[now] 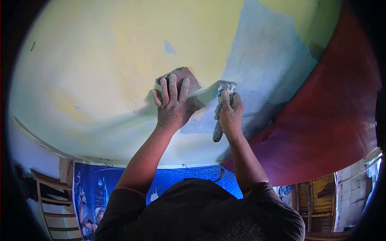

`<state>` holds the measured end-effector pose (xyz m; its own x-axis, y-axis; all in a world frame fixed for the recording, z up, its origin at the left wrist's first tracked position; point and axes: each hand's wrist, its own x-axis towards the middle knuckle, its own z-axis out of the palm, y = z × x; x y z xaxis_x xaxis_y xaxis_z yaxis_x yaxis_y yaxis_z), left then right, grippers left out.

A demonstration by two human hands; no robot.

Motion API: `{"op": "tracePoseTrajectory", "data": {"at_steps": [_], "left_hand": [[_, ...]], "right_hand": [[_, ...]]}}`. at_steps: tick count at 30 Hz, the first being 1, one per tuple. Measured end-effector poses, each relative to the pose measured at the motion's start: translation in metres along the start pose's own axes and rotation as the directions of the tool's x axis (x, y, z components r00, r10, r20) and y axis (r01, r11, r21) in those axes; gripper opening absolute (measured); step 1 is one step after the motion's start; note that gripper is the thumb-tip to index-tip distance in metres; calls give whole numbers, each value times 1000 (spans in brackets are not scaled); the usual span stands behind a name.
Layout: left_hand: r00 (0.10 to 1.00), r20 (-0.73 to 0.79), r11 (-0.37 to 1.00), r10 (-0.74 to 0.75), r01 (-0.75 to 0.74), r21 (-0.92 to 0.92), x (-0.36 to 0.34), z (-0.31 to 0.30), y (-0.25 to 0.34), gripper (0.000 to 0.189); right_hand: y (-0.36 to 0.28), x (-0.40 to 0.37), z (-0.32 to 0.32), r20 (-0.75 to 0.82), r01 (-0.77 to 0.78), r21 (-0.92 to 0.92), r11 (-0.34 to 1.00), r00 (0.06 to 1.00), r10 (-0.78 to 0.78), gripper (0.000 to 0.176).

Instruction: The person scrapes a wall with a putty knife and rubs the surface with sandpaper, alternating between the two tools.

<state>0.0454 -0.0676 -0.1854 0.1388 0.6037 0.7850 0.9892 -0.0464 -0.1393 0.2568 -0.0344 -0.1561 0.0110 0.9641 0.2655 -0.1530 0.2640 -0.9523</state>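
My left hand (173, 102) lies over a brownish sheet of sandpaper (189, 81), its fingers spread and pressing the sheet flat to the pale yellow painted surface (120, 60). Part of the sheet is hidden under the fingers, and my thumb does not show clearly. To the right, my right hand (231, 110) is closed round the handle of a putty knife (227, 85). Its wide, smeared blade points up near the edge of a bare grey-blue patch (265, 48), and the handle's end sticks out below my fist. Pale dust covers both hands and forearms.
A dark red sheet (321, 116) borders the painted surface on the right. Below are a blue city-skyline poster (94, 182), a wooden rack (56, 201) at lower left and wooden boards (317, 201) at lower right. A small grey patch (169, 47) shows above my left hand.
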Motion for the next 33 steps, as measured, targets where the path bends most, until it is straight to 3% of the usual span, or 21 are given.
{"op": "tracePoseTrajectory", "data": {"at_steps": [21, 33], "left_hand": [[1000, -1, 1000, -8, 8, -16, -8, 7, -3, 121], [1000, 25, 1000, -11, 12, -7, -23, 12, -3, 120]], "right_hand": [[-1, 3, 1, 9, -9, 2, 1000, 1000, 9, 37], [-1, 5, -1, 10, 69, -30, 997, 998, -69, 38]]}}
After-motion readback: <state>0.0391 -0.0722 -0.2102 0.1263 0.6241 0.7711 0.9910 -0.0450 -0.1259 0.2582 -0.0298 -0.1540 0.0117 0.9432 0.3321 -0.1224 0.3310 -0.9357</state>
